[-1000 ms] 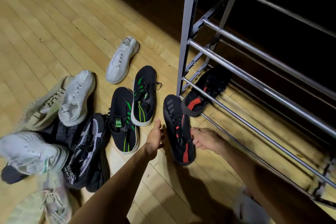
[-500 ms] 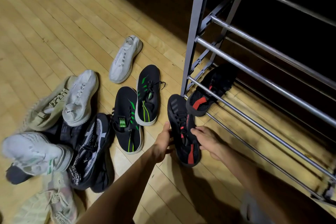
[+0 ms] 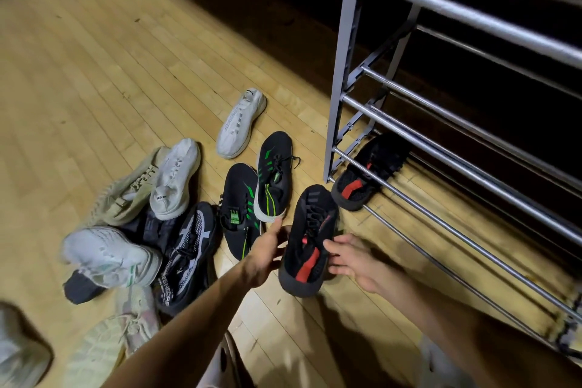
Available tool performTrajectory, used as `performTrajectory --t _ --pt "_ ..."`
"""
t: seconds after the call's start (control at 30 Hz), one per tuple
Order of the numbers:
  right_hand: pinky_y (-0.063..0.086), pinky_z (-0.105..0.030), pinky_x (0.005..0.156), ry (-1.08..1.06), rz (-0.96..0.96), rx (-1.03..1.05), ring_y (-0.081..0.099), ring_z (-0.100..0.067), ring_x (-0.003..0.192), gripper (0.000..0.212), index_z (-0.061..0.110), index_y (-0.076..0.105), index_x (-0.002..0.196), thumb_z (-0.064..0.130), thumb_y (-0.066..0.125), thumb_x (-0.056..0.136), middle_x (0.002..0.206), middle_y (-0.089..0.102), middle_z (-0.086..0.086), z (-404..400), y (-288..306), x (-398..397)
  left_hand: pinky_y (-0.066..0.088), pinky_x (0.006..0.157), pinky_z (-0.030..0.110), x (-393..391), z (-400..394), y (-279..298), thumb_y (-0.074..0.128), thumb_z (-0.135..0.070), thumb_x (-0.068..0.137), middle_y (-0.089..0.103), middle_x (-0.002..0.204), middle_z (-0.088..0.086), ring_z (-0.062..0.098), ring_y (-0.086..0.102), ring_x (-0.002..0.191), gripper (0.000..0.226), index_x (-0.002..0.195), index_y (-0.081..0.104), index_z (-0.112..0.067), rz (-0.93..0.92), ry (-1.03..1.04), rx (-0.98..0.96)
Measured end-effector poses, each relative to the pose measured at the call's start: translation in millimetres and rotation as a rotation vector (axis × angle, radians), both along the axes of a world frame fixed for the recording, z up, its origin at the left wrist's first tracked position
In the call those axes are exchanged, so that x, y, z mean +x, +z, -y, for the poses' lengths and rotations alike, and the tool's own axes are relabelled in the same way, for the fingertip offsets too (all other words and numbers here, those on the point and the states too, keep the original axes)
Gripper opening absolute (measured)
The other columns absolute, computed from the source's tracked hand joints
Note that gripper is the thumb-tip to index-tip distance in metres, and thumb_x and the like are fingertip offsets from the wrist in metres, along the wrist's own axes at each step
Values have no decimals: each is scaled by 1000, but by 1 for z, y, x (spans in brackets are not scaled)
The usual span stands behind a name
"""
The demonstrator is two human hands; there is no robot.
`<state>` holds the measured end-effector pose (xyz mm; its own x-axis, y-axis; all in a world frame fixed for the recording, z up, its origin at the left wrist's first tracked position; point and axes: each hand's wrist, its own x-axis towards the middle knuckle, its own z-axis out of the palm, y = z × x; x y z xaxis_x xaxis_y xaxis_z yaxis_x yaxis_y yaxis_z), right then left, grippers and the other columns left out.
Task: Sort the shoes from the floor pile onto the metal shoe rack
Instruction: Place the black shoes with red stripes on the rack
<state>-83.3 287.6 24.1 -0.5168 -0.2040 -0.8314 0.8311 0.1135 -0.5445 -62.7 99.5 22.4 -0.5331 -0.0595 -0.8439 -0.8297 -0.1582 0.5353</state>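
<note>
Both hands grip one black knit shoe [image 3: 310,239] with a red heel stripe, left hand [image 3: 267,257] on its left flank, right hand [image 3: 352,261] on its right, heel nearest, toe pointing away toward its mate [image 3: 368,176] on the bottom tubes of the metal rack [image 3: 343,79].

White letters along the black-and-white sneaker [image 3: 185,257] sole read roughly "ENERGY"; other markings illegible.
</note>
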Motion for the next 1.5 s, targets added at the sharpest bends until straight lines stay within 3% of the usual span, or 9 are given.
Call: performTrajectory --t 0.13,0.3,0.53,0.67,0.83,1.07,1.23,1.33,1.5 --pt "52 -28 65 -55 -56 3 63 -19 81 27 8 47 116 6 62 93 103 63 -10 -1 8 22 44 85 31 11 -9 7 25 -49 104 69 86 -4 18 58 88 54 87 68 -20 -22 53 -47" --pt "51 -29 64 -174 -119 88 61 -21 79 19 9 47 107 -2 54 94 95 61 -11 -17 18 42 42 41 10 19 -51 32 29 -36 106 67 60 -7 3 62 47 42 94 61 -13 -55 21 -20" --pt "54 -41 64 -316 -225 267 60 -27 75 13 13 50 89 0 52 89 90 63 -18 -63 13 43 54 80 28 9 -111 39 34 -41 102 70 78 5 20 65 72 42 91 63 -13 -106 -36 93" --pt "50 -37 66 -375 -293 414 58 -26 77 11 14 51 96 8 56 87 93 62 -15 -86 4 28 48 51 11 -5 -139 45 30 -36 104 70 81 -2 5 67 60 41 103 61 -10 -154 -121 90" --pt "43 -31 72 -395 -337 497 54 -25 84 12 12 51 102 11 55 91 96 58 -12 -114 -5 0 44 43 9 -31 -171 42 27 -45 105 65 85 -3 4 63 68 42 108 54 -14 -172 -88 105" --pt "43 -36 72 -454 -345 603 51 -24 81 11 13 48 84 11 55 92 85 53 -12 -136 -32 -30 43 63 22 -54 -197 29 28 -51 103 56 78 -6 10 54 76 42 81 48 -21 -180 -93 82" --pt "46 -31 88 -459 -232 402 51 -20 98 22 28 43 85 12 52 97 104 48 -4 -142 -45 -47 35 89 33 -71 -188 6 27 -61 98 57 96 -5 14 56 98 52 102 58 -20 -177 -61 101" --pt "45 -24 76 -574 -209 388 48 -18 88 33 26 36 73 9 50 97 100 46 -6 -139 -57 -56 33 95 38 -78 -186 7 28 -66 96 59 104 -5 16 56 110 62 119 64 -21 -167 -48 111" --pt "36 -27 76 -589 -287 555 46 -21 89 12 12 43 91 2 49 93 100 49 -9 -132 -65 -69 20 107 47 -80 -184 -3 28 -68 94 60 107 -8 15 50 123 56 103 60 -22 -112 -13 119"
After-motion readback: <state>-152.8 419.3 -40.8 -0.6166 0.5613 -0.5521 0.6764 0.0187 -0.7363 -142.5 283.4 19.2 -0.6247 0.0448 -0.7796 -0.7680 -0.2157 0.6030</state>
